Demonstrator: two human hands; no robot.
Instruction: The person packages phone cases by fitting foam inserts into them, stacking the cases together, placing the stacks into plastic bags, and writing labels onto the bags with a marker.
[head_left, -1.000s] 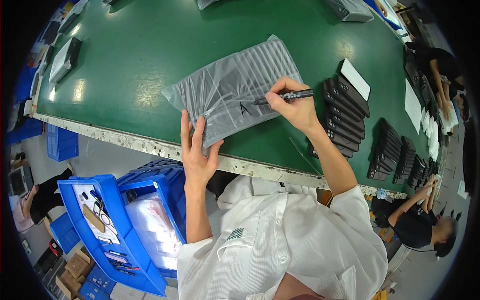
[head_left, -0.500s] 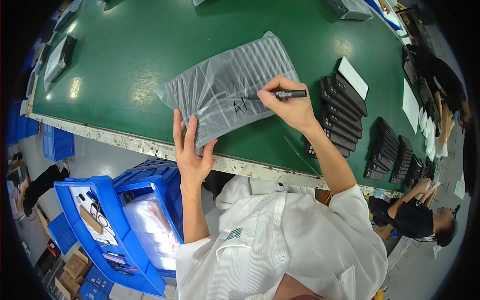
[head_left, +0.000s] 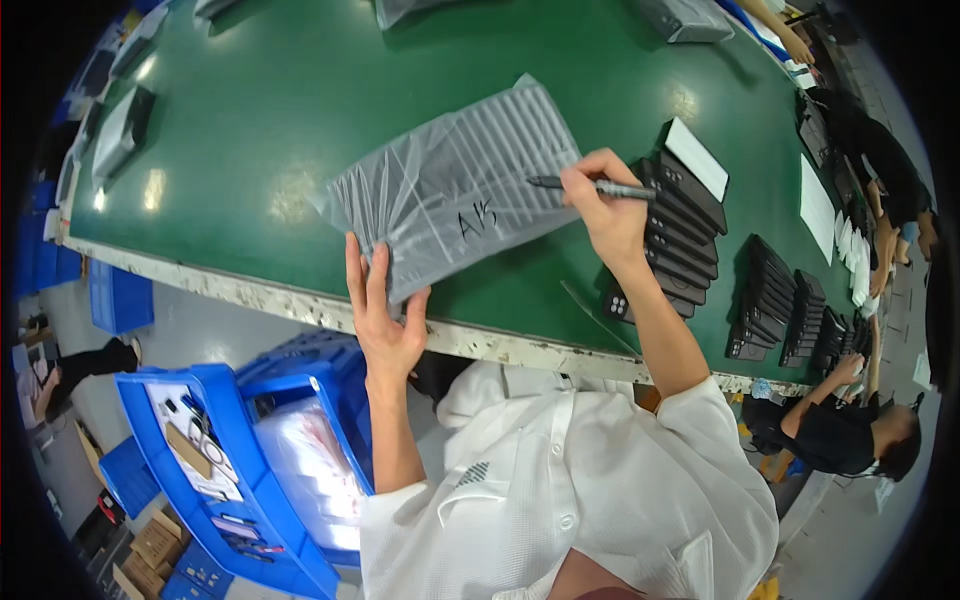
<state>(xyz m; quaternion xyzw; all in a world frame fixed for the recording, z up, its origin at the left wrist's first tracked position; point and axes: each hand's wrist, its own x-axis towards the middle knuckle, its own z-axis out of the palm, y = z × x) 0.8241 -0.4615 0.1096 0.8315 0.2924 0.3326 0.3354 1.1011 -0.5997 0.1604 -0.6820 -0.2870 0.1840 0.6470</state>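
Observation:
A translucent plastic bag (head_left: pixel 470 150) packed with a row of slim dark items lies tilted on the green table, with black handwriting on its near side. My left hand (head_left: pixel 388 320) holds its near left corner, fingers on the plastic and thumb against the near edge. Above the bag's right part, my right hand (head_left: pixel 612 222) grips a black marker pen (head_left: pixel 628 189). The pen's tip points left and stands off the writing. Just right of that hand, flat black boxes (head_left: pixel 680 240) lie fanned in an overlapping stack, with a white-faced box (head_left: pixel 697 160) at the far end.
More black box stacks (head_left: pixel 762 295) line the right side of the green table (head_left: pixel 250 150). Wrapped packages lie at the far edge and left (head_left: pixel 122 135). Blue bins (head_left: pixel 300 400) stand below the table's worn front edge. A co-worker (head_left: pixel 830 430) sits at the right.
My right hand has lifted the marker pen off the writing and moved right. Another stroke has appeared in the handwriting. My left hand stays at the bag's corner.

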